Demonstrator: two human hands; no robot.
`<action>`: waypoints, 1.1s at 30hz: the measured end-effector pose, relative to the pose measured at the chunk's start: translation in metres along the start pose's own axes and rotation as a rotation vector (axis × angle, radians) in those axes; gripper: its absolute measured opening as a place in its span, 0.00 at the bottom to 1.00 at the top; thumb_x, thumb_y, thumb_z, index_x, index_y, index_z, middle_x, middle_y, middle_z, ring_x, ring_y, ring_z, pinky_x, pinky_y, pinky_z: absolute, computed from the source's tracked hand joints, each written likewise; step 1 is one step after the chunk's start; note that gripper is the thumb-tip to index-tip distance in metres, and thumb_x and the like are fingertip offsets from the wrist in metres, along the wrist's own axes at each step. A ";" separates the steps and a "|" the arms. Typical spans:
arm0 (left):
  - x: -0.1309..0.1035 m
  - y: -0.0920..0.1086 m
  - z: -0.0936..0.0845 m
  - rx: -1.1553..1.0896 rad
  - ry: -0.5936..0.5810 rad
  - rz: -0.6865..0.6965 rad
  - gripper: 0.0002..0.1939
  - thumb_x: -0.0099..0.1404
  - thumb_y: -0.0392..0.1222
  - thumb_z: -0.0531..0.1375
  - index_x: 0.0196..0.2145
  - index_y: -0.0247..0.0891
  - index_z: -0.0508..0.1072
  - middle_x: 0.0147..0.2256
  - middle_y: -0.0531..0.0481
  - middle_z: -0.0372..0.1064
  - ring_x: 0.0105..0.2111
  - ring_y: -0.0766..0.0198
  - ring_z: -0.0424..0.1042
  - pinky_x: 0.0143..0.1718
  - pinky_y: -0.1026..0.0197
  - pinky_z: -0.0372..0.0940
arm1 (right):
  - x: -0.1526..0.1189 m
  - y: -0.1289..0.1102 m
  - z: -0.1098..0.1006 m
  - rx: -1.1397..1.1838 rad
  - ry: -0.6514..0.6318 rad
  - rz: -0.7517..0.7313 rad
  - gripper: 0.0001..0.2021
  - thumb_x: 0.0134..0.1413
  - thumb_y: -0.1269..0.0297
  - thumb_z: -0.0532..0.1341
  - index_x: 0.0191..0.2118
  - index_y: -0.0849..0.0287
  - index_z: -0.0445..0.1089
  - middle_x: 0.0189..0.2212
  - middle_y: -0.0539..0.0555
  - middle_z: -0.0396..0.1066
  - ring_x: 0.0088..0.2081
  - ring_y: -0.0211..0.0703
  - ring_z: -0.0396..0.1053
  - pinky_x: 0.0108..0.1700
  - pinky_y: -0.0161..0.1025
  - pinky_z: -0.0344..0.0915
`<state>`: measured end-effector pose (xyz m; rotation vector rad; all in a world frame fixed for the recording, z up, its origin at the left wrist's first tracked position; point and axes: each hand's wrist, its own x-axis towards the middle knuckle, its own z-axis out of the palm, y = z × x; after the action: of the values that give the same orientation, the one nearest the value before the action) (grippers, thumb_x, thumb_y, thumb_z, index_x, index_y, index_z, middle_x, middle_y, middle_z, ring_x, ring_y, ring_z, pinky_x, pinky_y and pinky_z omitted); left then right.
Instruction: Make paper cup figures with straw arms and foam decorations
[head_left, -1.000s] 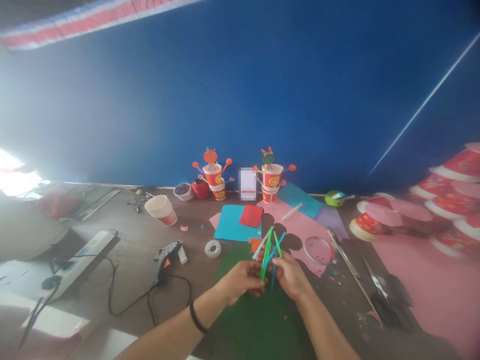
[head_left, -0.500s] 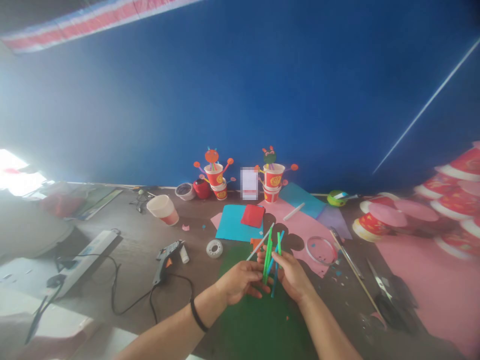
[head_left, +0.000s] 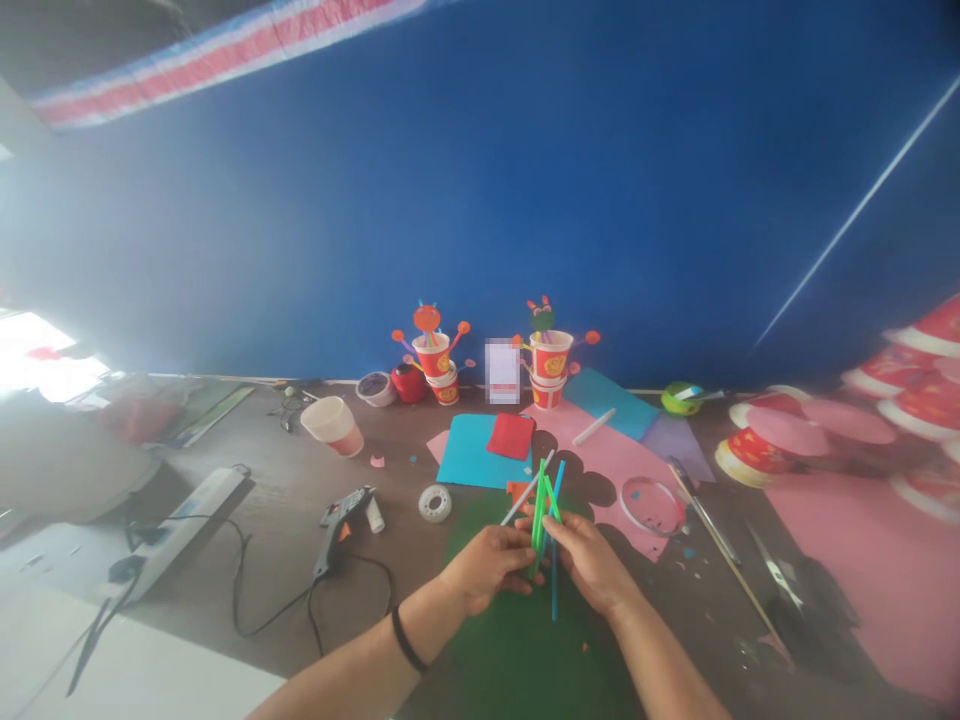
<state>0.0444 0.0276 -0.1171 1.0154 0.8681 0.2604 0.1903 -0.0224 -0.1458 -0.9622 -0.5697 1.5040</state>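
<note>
Green, blue sticks [head_left: 538, 505], several, in two hands [head_left: 489, 570]; two cup figures [head_left: 432, 356] behind

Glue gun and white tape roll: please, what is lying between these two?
A short white cylinder, plus a small orange scrap right beside the glue gun; the head view shows this.
</note>
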 end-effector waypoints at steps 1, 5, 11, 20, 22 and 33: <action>0.000 0.001 0.001 0.004 0.007 0.001 0.16 0.50 0.46 0.65 0.31 0.29 0.72 0.31 0.46 0.69 0.25 0.69 0.71 0.22 0.69 0.63 | 0.000 0.000 0.000 -0.008 -0.005 0.004 0.16 0.52 0.57 0.62 0.45 0.57 0.73 0.38 0.55 0.76 0.26 0.42 0.70 0.26 0.39 0.64; -0.001 0.002 0.001 0.023 -0.014 -0.014 0.16 0.52 0.47 0.63 0.33 0.31 0.71 0.33 0.45 0.71 0.24 0.68 0.72 0.18 0.71 0.60 | 0.000 0.000 -0.001 -0.082 0.002 -0.003 0.16 0.52 0.56 0.62 0.45 0.57 0.73 0.38 0.55 0.76 0.27 0.43 0.70 0.25 0.38 0.61; 0.003 -0.002 0.000 0.039 -0.030 -0.016 0.17 0.51 0.44 0.64 0.36 0.31 0.71 0.32 0.45 0.73 0.22 0.69 0.72 0.18 0.71 0.60 | -0.001 -0.003 0.001 -0.123 -0.026 -0.034 0.15 0.51 0.56 0.63 0.43 0.56 0.74 0.36 0.53 0.76 0.21 0.39 0.67 0.28 0.39 0.62; -0.001 -0.003 -0.004 -0.019 -0.046 -0.031 0.13 0.53 0.42 0.64 0.34 0.30 0.72 0.32 0.44 0.73 0.27 0.67 0.74 0.22 0.71 0.61 | 0.001 -0.011 0.000 0.103 0.049 -0.138 0.15 0.53 0.57 0.61 0.44 0.57 0.73 0.42 0.56 0.74 0.43 0.51 0.71 0.43 0.45 0.65; -0.002 -0.003 -0.005 -0.040 -0.053 -0.042 0.14 0.53 0.42 0.64 0.35 0.30 0.72 0.32 0.44 0.73 0.27 0.66 0.74 0.23 0.71 0.62 | 0.003 -0.010 -0.004 0.099 0.123 -0.193 0.16 0.51 0.59 0.62 0.46 0.55 0.71 0.44 0.55 0.74 0.47 0.50 0.69 0.49 0.47 0.62; -0.005 -0.004 -0.002 0.039 -0.018 -0.011 0.16 0.50 0.43 0.66 0.34 0.30 0.71 0.30 0.44 0.74 0.26 0.64 0.75 0.23 0.70 0.63 | -0.003 -0.017 -0.010 -0.483 0.489 -0.589 0.24 0.55 0.61 0.59 0.58 0.52 0.58 0.60 0.55 0.57 0.61 0.49 0.51 0.61 0.51 0.47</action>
<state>0.0386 0.0236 -0.1186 1.0473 0.8652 0.2258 0.2075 -0.0239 -0.1370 -1.3334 -0.7846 0.5804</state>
